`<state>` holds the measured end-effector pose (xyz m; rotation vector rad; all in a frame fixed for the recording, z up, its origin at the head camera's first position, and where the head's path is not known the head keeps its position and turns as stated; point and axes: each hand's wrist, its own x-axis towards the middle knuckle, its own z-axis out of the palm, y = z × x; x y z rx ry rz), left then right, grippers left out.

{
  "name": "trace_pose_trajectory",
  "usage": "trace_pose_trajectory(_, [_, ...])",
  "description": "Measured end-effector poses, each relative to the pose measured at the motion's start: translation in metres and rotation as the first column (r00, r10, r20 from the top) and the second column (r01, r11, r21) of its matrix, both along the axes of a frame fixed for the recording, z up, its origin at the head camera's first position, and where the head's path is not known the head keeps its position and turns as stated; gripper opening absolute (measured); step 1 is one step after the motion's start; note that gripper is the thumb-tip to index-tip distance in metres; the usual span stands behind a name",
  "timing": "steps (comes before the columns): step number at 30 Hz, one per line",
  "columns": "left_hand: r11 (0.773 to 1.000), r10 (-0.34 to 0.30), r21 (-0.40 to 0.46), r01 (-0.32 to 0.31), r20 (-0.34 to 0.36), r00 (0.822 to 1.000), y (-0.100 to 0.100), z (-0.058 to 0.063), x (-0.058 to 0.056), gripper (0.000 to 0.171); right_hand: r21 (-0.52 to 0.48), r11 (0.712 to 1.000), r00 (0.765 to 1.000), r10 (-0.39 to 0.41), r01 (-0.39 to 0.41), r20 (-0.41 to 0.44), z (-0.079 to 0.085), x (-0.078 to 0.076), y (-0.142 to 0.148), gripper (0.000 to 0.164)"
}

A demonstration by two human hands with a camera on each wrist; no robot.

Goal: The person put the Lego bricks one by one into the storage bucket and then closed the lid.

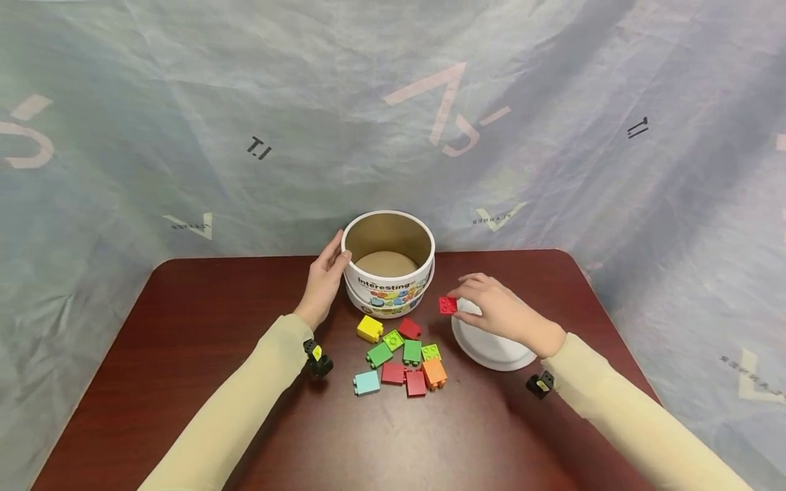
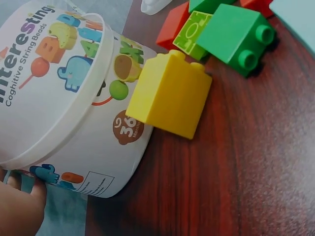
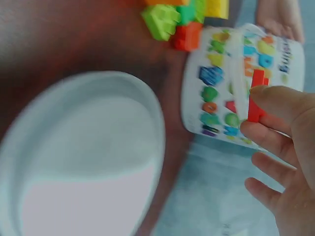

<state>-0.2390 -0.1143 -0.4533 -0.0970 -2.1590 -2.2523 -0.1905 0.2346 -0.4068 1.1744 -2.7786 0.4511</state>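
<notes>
A white bucket (image 1: pixel 393 296) with printed toy pictures stands upright at the table's back edge, its bare inner bottom showing. My left hand (image 1: pixel 323 283) rests against its left side, fairly straight fingers along the outside and the thumb at the rim. Between the thumb and fingers of my right hand (image 1: pixel 500 308) is pinched a flat red building block (image 1: pixel 447 305), right of the bucket and above the table. The right wrist view shows this red block (image 3: pixel 255 96) edge-on, with the other fingers spread apart. Below my right hand lies a white round lid (image 1: pixel 491 348), partly covered by it.
In front of the bucket lie several loose blocks, among them yellow (image 1: pixel 370 329), green (image 1: pixel 412 352), orange (image 1: pixel 434 374), light blue (image 1: pixel 367 383) and red (image 1: pixel 415 383) ones. The dark red table (image 1: pixel 202 327) meets a grey hanging cloth (image 1: pixel 307 170) behind and at both sides.
</notes>
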Motion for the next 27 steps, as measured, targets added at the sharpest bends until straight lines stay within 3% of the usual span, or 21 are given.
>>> trace_pose_trajectory(10, [1.000, 0.007, 0.018, -0.007, 0.027, 1.000, 0.004, 0.001, 0.000, 0.059, -0.022, 0.999, 0.998, 0.034, -0.035, -0.053, 0.038, -0.017, 0.004, 0.034])
trace_pose_trajectory(22, [0.999, 0.008, 0.039, -0.009, 0.041, 0.999, 0.000, 0.000, 0.001, 0.059, -0.070, 0.992, 0.989, 0.095, -0.103, -0.110, 0.061, -0.047, -0.023, 0.029])
trace_pose_trajectory(27, [0.999, 0.006, 0.044, -0.007, 0.030, 1.000, -0.001, 0.001, 0.002, 0.058, -0.068, 0.995, 0.993, 0.065, -0.072, -0.095, 0.073, -0.056, -0.039, 0.030])
